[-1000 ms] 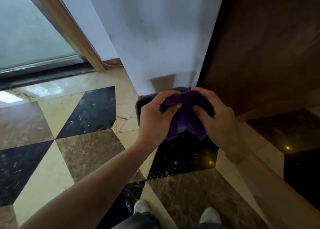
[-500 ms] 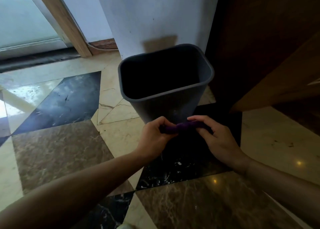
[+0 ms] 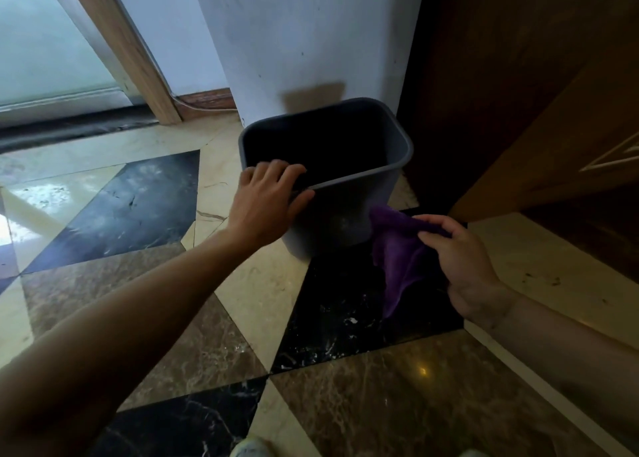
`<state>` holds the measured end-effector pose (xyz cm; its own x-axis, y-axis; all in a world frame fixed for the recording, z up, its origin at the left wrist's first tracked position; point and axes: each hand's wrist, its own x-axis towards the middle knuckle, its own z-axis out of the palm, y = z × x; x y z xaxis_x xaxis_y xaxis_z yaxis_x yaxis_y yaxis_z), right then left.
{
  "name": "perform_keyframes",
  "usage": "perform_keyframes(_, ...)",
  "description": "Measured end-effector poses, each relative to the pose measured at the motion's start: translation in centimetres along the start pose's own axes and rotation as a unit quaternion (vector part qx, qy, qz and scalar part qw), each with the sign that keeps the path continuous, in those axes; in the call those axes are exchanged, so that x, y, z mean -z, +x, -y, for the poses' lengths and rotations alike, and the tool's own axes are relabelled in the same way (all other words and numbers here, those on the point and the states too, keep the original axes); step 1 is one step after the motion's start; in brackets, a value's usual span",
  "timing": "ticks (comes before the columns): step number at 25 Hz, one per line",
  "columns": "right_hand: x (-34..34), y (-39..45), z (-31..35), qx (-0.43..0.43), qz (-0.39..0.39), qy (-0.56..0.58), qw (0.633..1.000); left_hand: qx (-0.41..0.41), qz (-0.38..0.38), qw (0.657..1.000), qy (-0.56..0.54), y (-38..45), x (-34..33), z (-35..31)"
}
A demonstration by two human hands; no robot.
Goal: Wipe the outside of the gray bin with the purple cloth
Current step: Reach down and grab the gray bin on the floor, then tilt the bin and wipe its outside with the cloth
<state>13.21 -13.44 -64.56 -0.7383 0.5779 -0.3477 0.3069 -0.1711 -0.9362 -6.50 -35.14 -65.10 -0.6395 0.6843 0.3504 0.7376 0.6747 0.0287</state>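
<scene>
Dim overall, daylight enters through the glass door [image 3: 45, 42] at left, glaring on the floor [image 3: 41, 194], while wide-angle distortion bends the slightly soft edges.

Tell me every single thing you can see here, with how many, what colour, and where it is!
gray bin: one, gray, standing open on the floor by the white wall.
purple cloth: one, purple, hanging from the right hand beside the bin's right side.
floor: one, marble tiles in black, brown and cream.
white wall: one, white, behind the bin.
wooden door: one, dark brown, to the right.
glass door: one, pale, with a wooden frame, far left.
shoes: two, light, bottom edge.
left hand: one, fingers over the bin's near-left rim.
right hand: one, pinching the cloth.
</scene>
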Motion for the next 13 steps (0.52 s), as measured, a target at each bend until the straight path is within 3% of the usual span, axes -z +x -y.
perform_keyframes(3, 0.3, -0.5, 1.0, -0.005, -0.001, -0.007, 1.000, -0.042, 0.099, 0.994, 0.031, 0.4, -0.2, 1.0)
perform_keyframes(7, 0.8, -0.5, 3.1, 0.069, -0.028, -0.047, 0.996, -0.039, 0.071, 0.997, -0.008, 1.8, 0.6, 0.1)
perform_keyframes(10, 0.4, 0.4, 5.7, 0.162, -0.067, -0.119, 0.977, 0.021, 0.048, 0.998, -0.030, 3.5, 2.3, -1.9)
perform_keyframes(13, -2.3, 0.2, 5.7, 0.240, -0.095, -0.159, 0.953, 0.144, 0.072, 0.982, -0.097, 2.9, 3.6, -3.6)
